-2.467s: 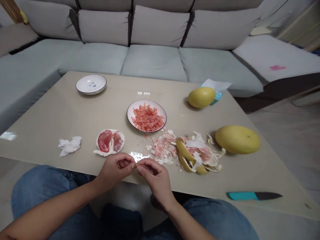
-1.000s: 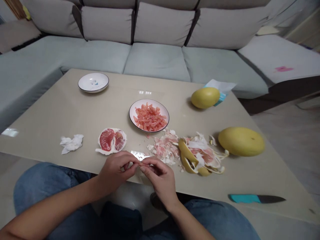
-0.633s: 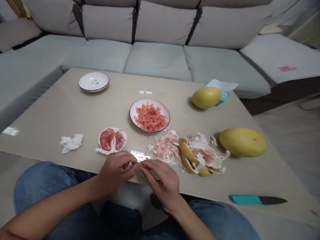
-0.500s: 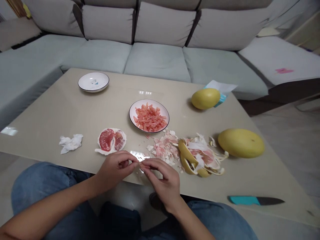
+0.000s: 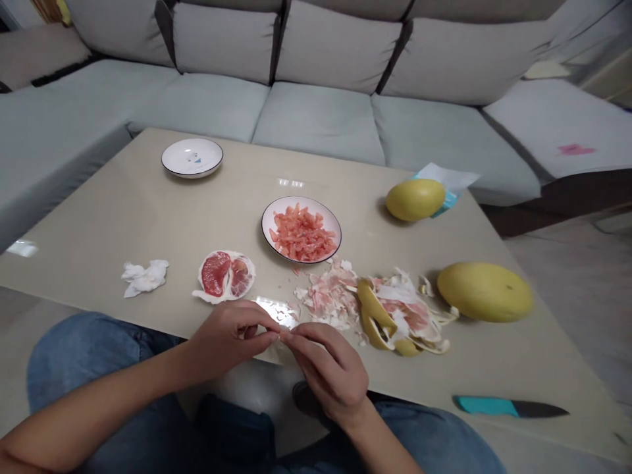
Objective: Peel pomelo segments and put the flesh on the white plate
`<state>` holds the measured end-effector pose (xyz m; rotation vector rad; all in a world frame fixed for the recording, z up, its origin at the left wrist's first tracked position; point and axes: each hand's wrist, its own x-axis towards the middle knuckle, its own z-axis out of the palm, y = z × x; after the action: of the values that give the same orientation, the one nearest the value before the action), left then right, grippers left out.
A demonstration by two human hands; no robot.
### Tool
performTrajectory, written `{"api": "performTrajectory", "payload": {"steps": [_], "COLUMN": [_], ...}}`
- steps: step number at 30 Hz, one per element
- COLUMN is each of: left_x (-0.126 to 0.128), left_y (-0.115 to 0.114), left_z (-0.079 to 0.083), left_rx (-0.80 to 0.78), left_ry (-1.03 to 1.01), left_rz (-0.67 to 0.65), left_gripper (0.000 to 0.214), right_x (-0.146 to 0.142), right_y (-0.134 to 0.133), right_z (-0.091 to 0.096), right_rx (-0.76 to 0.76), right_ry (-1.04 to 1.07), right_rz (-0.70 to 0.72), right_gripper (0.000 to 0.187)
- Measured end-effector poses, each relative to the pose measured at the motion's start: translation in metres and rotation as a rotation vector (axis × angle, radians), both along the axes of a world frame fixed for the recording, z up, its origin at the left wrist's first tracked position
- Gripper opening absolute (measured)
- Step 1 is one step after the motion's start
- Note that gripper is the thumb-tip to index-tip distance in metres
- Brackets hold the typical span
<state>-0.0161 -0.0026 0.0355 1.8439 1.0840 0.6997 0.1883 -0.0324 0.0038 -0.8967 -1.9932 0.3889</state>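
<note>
My left hand (image 5: pixel 241 334) and my right hand (image 5: pixel 328 368) meet fingertip to fingertip over the table's near edge. Both are closed in a pinch on a small pinkish piece of pomelo, mostly hidden by the fingers. Just beyond my left hand lies a peeled pomelo portion (image 5: pixel 228 276) with red flesh and white pith. Farther off, a dark-rimmed white plate (image 5: pixel 269 214) holds a heap of pink pomelo flesh (image 5: pixel 302 234). To the right of the hands are shredded membranes (image 5: pixel 330 293) and thick yellow peel (image 5: pixel 374 316).
Two whole yellow pomelos, a near one (image 5: pixel 484 291) and a far one (image 5: pixel 415 199), sit on the right beside a white-and-blue packet (image 5: pixel 450 186). A turquoise-handled knife (image 5: pixel 511 407) lies near the front edge. Crumpled tissue (image 5: pixel 145 278) and another plate (image 5: pixel 192 157) are leftward.
The view has shifted slightly, so the table things appear a little farther right. My hands keep their fingertips together; my right hand's fingers now cover more of the small piece.
</note>
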Motion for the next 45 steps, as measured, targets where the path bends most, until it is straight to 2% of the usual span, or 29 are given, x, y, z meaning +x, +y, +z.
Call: {"api": "performTrajectory", "payload": {"steps": [3,6,10,14,17,20,23,27,29,31,35,37,42,45], "left_x": [0.000,-0.001,-0.001,0.000,0.001,0.002,0.003,0.002,0.002,0.002,0.005,0.009,0.015,0.016], "left_y": [0.000,0.000,-0.001,-0.003,-0.003,-0.003,-0.003,-0.002,-0.001,-0.001,-0.003,-0.006,-0.013,-0.013], "left_z": [0.001,0.002,0.004,0.002,-0.001,-0.005,-0.008,-0.009,-0.010,-0.011,-0.013,-0.014,-0.013,-0.014], "left_rx": [0.047,0.076,0.115,0.098,0.005,-0.143,-0.301,-0.431,-0.485,-0.523,-0.524,-0.454,-0.137,-0.100], "left_ry": [-0.001,0.015,0.034,0.028,-0.003,-0.069,-0.186,-0.274,-0.297,-0.316,-0.345,-0.323,-0.144,-0.094], "left_rz": [-0.020,-0.043,-0.055,-0.026,0.009,0.037,0.049,0.052,0.048,0.052,0.083,0.115,0.118,0.102], "left_gripper": [0.014,0.014,0.012,0.010,0.008,0.007,0.007,0.010,0.011,0.011,0.010,0.011,0.008,0.009], "right_x": [-0.001,-0.002,-0.002,0.002,0.004,0.000,-0.011,-0.020,-0.022,-0.024,-0.031,-0.033,-0.030,-0.023], "right_y": [0.002,0.003,0.002,0.002,0.001,-0.002,-0.005,-0.005,-0.005,-0.004,-0.006,-0.007,-0.002,0.003], "right_z": [0.009,0.017,0.021,0.016,0.009,0.003,0.001,-0.002,-0.005,-0.008,-0.011,-0.011,-0.013,-0.014], "right_rx": [-0.023,-0.114,-0.187,-0.058,0.058,0.039,-0.177,-0.666,-0.897,-1.057,-1.235,-1.304,-1.331,-1.337], "right_ry": [0.006,0.003,-0.067,-0.139,-0.195,-0.103,0.131,0.468,0.623,0.767,1.011,1.080,1.215,1.261], "right_rz": [0.039,0.067,0.098,0.106,0.085,0.045,-0.055,-0.061,-0.017,0.024,0.073,0.044,-0.106,-0.108], "right_gripper": [0.028,0.023,0.026,0.030,0.029,0.033,0.023,0.003,0.008,0.013,0.017,0.018,0.022,0.024]}}
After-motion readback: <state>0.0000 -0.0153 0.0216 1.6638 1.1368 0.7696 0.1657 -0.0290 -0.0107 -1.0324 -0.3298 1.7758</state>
